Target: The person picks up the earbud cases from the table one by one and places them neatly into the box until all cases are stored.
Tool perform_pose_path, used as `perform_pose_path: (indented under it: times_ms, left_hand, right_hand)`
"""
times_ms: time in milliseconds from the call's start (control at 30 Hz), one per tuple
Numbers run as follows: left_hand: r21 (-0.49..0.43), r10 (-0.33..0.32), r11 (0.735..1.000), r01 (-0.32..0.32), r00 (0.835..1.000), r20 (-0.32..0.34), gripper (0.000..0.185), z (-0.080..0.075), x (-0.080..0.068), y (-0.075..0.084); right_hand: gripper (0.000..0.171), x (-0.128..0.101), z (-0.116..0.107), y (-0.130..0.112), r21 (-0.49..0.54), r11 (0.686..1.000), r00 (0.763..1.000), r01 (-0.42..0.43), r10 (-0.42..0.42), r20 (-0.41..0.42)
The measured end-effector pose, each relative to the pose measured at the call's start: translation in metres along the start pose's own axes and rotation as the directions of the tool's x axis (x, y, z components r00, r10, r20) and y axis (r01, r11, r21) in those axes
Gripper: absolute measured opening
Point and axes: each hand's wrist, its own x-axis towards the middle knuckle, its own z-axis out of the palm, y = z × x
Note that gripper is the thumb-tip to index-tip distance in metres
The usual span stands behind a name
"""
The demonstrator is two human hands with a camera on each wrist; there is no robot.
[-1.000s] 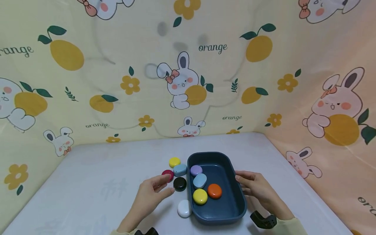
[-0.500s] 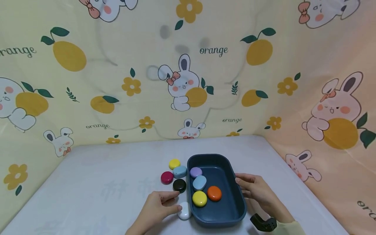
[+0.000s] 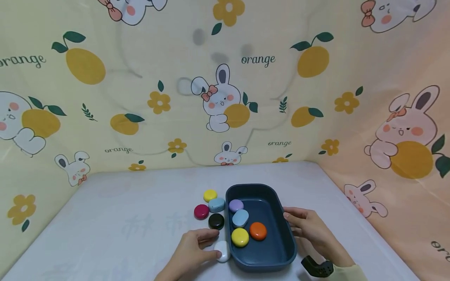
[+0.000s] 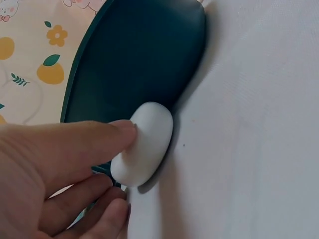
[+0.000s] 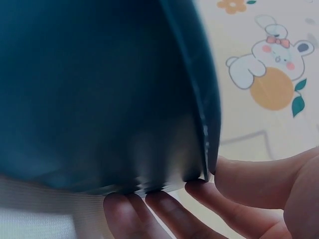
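9 pebble-shaped cases total: 4 in the tray (image 3: 281,249), 5 outside on the table (image 3: 105,218) at its 9 o'clock. By colour: 2 yellow (image 3: 240,237) (image 3: 210,195), 2 light blue (image 3: 240,218) (image 3: 216,204), 1 orange (image 3: 258,230), 1 purple (image 3: 236,205), 1 red (image 3: 201,211), 1 black (image 3: 216,221), 1 white (image 3: 222,250). 1 tray, 2 hands (image 3: 193,249) (image 3: 309,230).

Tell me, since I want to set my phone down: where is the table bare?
Bare: the white table left of the red pebble, and behind the blue tray toward the wall. Crowded: the tray's left side, where pebbles cluster and the left hand holds the white pebble.
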Motion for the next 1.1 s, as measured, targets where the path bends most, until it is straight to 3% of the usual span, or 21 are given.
perform_pose_path:
  times_ms: [367, 633, 867, 1100]
  left_hand:
    - [0.008, -0.017, 1.000, 0.017, 1.000, 0.017, 0.051, 0.0051, -0.0005, 0.0009]
    - [0.034, -0.012, 0.999, 0.013, 1.000, -0.026, 0.045, 0.0070, 0.0001, 0.0014]
    - [0.023, -0.052, 0.998, 0.052, 0.999, 0.006, 0.051, 0.0068, 0.0003, 0.0007]
    - [0.053, -0.029, 0.998, 0.028, 0.999, 0.026, 0.055, 0.0071, 0.0022, -0.0033]
  right_hand:
    - [0.047, 0.0001, -0.0001, 0.0014, -0.005, 1.000, 1.000, -0.002, 0.002, -0.006]
    - [0.046, 0.0000, -0.0004, 0.0000, -0.014, 1.000, 1.000, 0.006, -0.006, -0.001]
    - [0.048, 0.0011, 0.0000, -0.0007, -0.030, 1.000, 1.000, -0.002, 0.002, -0.007]
    - [0.047, 0.0001, 0.0013, -0.0021, -0.042, 0.999, 1.000, -0.007, 0.006, -0.021]
